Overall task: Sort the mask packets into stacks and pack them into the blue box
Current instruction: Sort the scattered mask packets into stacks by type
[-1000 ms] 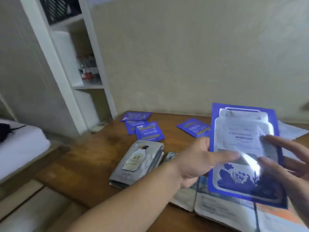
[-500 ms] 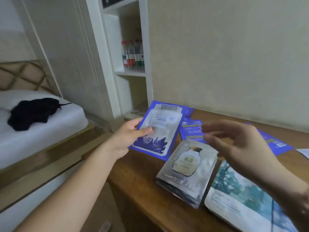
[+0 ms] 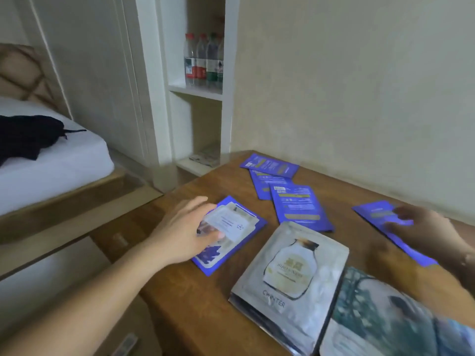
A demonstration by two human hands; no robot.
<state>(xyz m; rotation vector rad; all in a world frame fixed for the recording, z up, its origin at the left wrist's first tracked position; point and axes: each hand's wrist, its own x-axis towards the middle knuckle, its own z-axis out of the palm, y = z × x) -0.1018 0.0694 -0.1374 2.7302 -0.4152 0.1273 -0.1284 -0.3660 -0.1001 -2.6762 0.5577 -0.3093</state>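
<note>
My left hand (image 3: pixel 180 235) pinches the left edge of a blue mask packet (image 3: pixel 239 240) with a white window, thumb on top; the packet lies flat near the left edge of the wooden table (image 3: pixel 180 304). The fingertips of my right hand (image 3: pixel 426 232), which is blurred, touch another blue packet (image 3: pixel 372 211) lying at the right. Three more blue packets lie face down further back (image 3: pixel 298 206), (image 3: pixel 262 181), (image 3: pixel 270 164). A stack of silver packets (image 3: pixel 290 273) with a bottle picture sits in front, and beside it a teal-printed packet (image 3: pixel 372 317). No blue box is in view.
The table stands against a beige wall. Left of it is a white shelf unit with several water bottles (image 3: pixel 203 60). A bed (image 3: pixel 51 163) with a black garment (image 3: pixel 25 134) on it is at the far left, past the table's left edge.
My left hand carried the blue windowed packet from the right side across to the left and lowered it onto the table. My right hand let go of it and moved onto the packet at the right.
</note>
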